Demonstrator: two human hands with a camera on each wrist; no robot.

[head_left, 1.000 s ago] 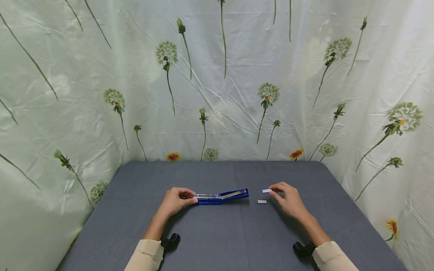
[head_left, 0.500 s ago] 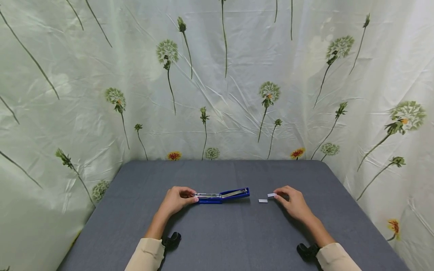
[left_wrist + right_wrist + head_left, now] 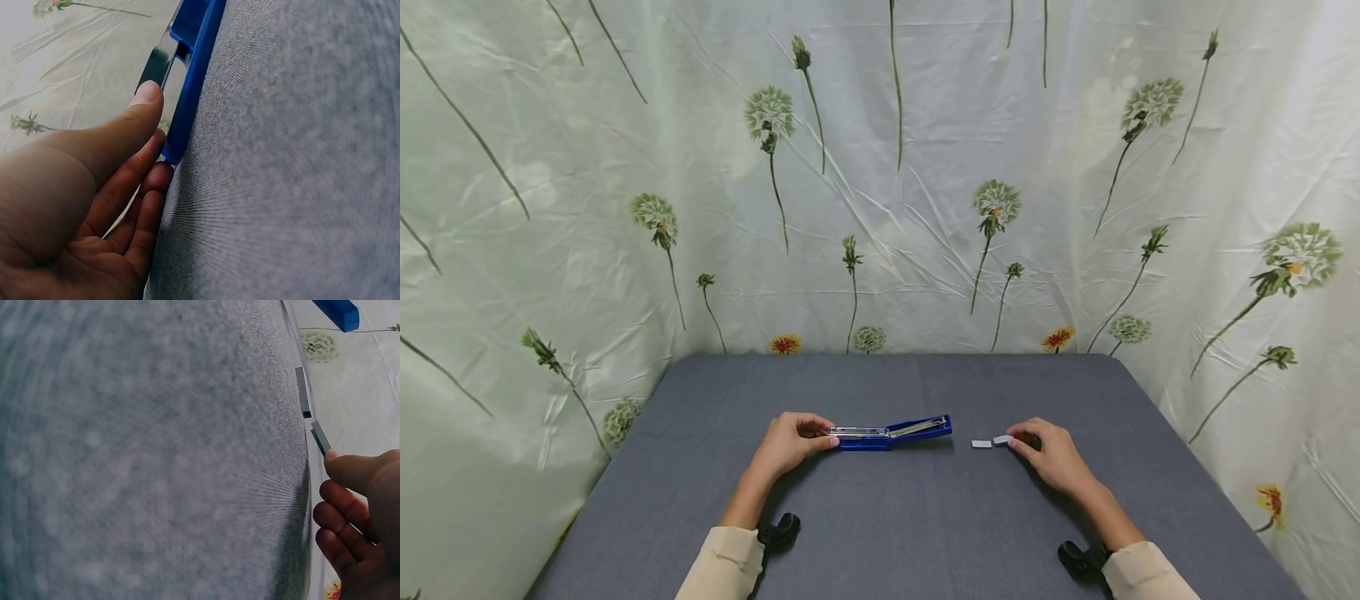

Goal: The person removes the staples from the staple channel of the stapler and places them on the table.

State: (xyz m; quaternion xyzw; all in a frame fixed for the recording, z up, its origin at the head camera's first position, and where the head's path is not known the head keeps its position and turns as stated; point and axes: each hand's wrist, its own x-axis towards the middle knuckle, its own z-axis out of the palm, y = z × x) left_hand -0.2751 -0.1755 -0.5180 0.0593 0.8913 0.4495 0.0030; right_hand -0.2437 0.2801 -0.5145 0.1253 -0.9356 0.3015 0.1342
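Observation:
A blue stapler [image 3: 865, 446] lies on the table with its top swung far back to the right, metal channel showing. My left hand [image 3: 787, 447] grips its left end between thumb and fingers; the left wrist view shows the thumb against the metal rail and the blue base [image 3: 195, 87] on the cloth. To the right, my right hand [image 3: 1051, 454] pinches a small grey staple strip [image 3: 320, 437] by one end, thumb on the near side. A second staple strip [image 3: 981, 444] lies flat just left of the pinched one, between it and the stapler.
Grey-blue cloth covers the table [image 3: 895, 525]. A pale curtain [image 3: 925, 250] printed with dandelions hangs behind and on both sides. Black straps with camera mounts [image 3: 1082, 560] sit at both wrists.
My right hand has drawn the pinched strip right and then lowered it, from behind the lying strip to beside its right end. The left hand and the stapler stay in place.

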